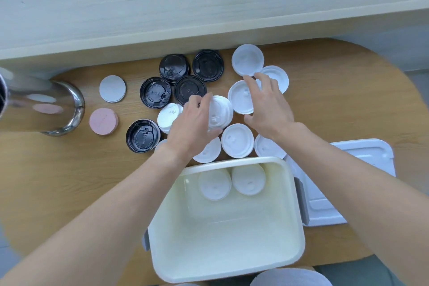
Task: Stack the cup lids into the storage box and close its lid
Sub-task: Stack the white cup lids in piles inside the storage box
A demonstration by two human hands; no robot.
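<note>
Best bet here is to nest a few white lids into one pile before lifting, keeping them concentric so they drop straight into the storage box (287,169) beside the two already sitting at its far wall. Left hand (195,123) is curled round a small stack of white lids (220,111), thumb underneath, just beyond the box rim. Right hand (267,104) hovers spread, fingers loose, over another white lid (239,100), holding nothing. Box lid (362,153) lies off to the right, so closing comes last
</note>
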